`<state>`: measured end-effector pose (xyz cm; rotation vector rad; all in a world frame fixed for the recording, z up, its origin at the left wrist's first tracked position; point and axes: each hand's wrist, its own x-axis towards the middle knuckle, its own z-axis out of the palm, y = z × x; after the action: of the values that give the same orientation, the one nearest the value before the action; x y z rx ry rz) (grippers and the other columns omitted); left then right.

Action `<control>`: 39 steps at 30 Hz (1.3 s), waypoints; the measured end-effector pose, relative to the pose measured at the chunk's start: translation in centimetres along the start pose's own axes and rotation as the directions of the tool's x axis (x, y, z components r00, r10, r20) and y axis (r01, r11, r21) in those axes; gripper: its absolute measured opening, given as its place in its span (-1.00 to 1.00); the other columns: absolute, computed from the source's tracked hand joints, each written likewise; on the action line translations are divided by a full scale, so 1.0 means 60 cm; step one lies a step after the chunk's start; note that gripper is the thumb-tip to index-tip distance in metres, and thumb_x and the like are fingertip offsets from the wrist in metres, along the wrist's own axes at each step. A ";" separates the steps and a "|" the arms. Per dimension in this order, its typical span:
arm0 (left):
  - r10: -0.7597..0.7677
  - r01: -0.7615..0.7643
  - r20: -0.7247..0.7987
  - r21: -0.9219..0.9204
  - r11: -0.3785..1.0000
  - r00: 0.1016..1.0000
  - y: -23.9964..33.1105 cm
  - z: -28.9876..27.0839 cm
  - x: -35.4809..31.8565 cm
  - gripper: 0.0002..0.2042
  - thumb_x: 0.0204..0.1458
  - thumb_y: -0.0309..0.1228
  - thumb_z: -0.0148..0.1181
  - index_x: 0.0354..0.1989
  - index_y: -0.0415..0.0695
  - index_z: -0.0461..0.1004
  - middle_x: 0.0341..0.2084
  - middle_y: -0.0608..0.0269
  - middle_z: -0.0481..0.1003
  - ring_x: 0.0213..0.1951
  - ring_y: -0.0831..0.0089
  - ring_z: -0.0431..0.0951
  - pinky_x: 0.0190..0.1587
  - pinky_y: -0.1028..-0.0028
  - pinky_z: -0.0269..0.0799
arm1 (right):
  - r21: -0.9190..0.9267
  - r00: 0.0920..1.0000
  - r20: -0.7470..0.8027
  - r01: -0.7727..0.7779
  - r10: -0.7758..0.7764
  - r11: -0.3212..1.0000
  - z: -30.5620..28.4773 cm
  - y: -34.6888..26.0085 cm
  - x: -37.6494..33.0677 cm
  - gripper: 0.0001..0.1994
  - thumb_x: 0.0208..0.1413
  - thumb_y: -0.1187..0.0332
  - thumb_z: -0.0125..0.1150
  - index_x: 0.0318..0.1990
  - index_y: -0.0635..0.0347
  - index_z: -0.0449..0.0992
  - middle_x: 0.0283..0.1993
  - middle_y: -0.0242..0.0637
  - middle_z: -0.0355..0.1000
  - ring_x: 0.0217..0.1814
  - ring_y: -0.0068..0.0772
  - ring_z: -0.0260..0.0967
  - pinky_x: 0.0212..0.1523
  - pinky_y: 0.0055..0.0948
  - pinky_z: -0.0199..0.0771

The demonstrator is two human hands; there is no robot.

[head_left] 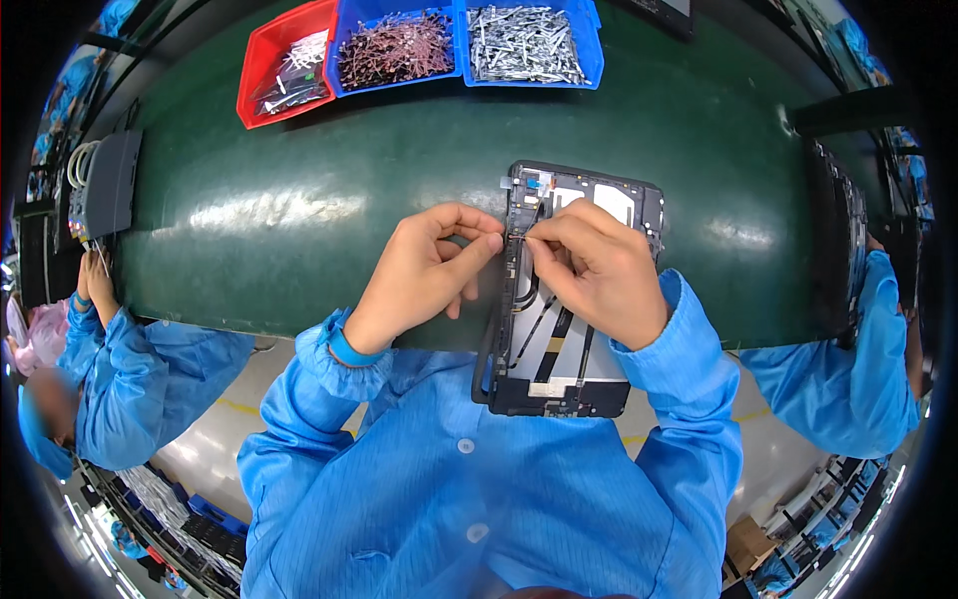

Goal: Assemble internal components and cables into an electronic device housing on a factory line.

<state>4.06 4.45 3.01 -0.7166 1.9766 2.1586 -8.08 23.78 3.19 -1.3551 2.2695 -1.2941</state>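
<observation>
An opened tablet (604,364) lies in front of me with its inside facing up, its near end overhanging the table edge. Black frame, silver-white panels, dark ribbon cables and small boards show in it. Over its upper part my right hand (604,270) pinches thumb and forefinger together at the left-hand strip of parts; what sits in the pinch is too small to name. A thin dark strand runs just above those fingertips. My left hand (429,275) also has thumb and forefinger pressed together, right at the tablet's left edge, its other fingers curled. Whatever it grips is hidden.
At the far side stand a red bin (249,95) with bagged and white pieces, a blue bin (399,88) of reddish-brown parts and another blue bin (534,84) of silvery parts. A grey box (108,180) is at left. Co-workers sit on both sides of the green table (399,150).
</observation>
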 end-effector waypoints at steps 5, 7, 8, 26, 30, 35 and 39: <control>-0.050 0.050 0.015 0.040 0.998 0.999 0.011 -0.003 0.010 -0.79 0.31 -0.45 0.27 -0.04 -0.38 0.55 -0.33 0.21 0.61 -0.54 0.62 0.57 -0.66 0.58 0.39 | -0.073 1.000 -0.008 0.025 -0.025 0.997 0.008 0.002 0.001 -0.93 0.10 0.46 0.37 -0.27 0.11 0.60 -0.33 -0.30 0.42 -0.41 -0.16 0.55 -0.42 -0.24 0.60; -0.085 0.084 0.042 0.037 0.996 0.995 0.015 -0.005 0.015 -0.83 0.31 -0.47 0.29 -0.08 -0.34 0.54 -0.35 0.24 0.59 -0.53 0.64 0.54 -0.65 0.61 0.39 | -0.102 0.999 -0.011 0.040 -0.042 0.994 0.006 0.001 0.002 -0.93 0.11 0.44 0.37 -0.27 0.10 0.61 -0.33 -0.31 0.41 -0.41 -0.16 0.55 -0.42 -0.24 0.61; -0.087 0.085 0.043 0.039 0.996 0.995 0.018 -0.006 0.016 -0.83 0.31 -0.47 0.29 -0.08 -0.34 0.54 -0.35 0.24 0.59 -0.53 0.64 0.54 -0.65 0.61 0.39 | -0.125 0.998 0.002 0.059 -0.059 0.990 0.004 0.001 0.002 -0.93 0.11 0.42 0.37 -0.26 0.10 0.61 -0.32 -0.31 0.41 -0.41 -0.16 0.55 -0.43 -0.23 0.61; -0.087 0.086 0.024 0.031 0.996 0.996 0.022 0.000 0.024 -0.86 0.23 -0.50 0.33 -0.21 -0.35 0.55 -0.41 0.22 0.60 -0.50 0.59 0.63 -0.62 0.59 0.47 | -0.118 0.995 0.034 0.097 -0.093 0.988 -0.004 0.004 0.003 -0.86 0.07 0.54 0.46 -0.21 0.24 0.67 -0.30 -0.29 0.48 -0.42 -0.31 0.56 -0.42 -0.34 0.60; -0.097 0.096 0.015 0.057 0.994 0.995 0.019 0.004 0.023 -0.91 0.23 -0.57 0.28 -0.22 -0.33 0.49 -0.33 0.16 0.60 -0.48 0.55 0.62 -0.58 0.56 0.54 | -0.113 0.994 0.035 0.103 -0.100 0.988 -0.005 0.001 0.004 -0.86 0.07 0.55 0.46 -0.21 0.25 0.66 -0.31 -0.28 0.48 -0.42 -0.32 0.56 -0.43 -0.35 0.59; -0.076 0.076 0.006 0.056 0.996 0.997 0.019 0.007 0.025 -0.91 0.22 -0.58 0.27 -0.21 -0.33 0.49 -0.32 0.15 0.60 -0.45 0.52 0.65 -0.56 0.55 0.56 | -0.076 0.998 0.024 0.058 -0.056 0.995 -0.002 0.005 0.000 -0.89 0.07 0.58 0.43 -0.24 0.28 0.64 -0.33 -0.29 0.46 -0.44 -0.42 0.52 -0.44 -0.43 0.54; -0.079 0.076 0.044 0.067 0.995 0.996 0.018 -0.001 0.030 -0.88 0.21 -0.55 0.30 -0.21 -0.31 0.49 -0.32 0.16 0.60 -0.46 0.51 0.66 -0.55 0.54 0.56 | -0.031 0.999 -0.012 -0.035 0.035 0.999 -0.004 0.001 -0.003 -0.91 0.05 0.59 0.41 -0.30 0.31 0.60 -0.35 -0.28 0.45 -0.46 -0.48 0.46 -0.46 -0.47 0.47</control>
<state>2.07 3.85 3.21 -0.7137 1.9526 2.0379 -8.15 24.07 3.23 -1.3149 2.3193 -1.2636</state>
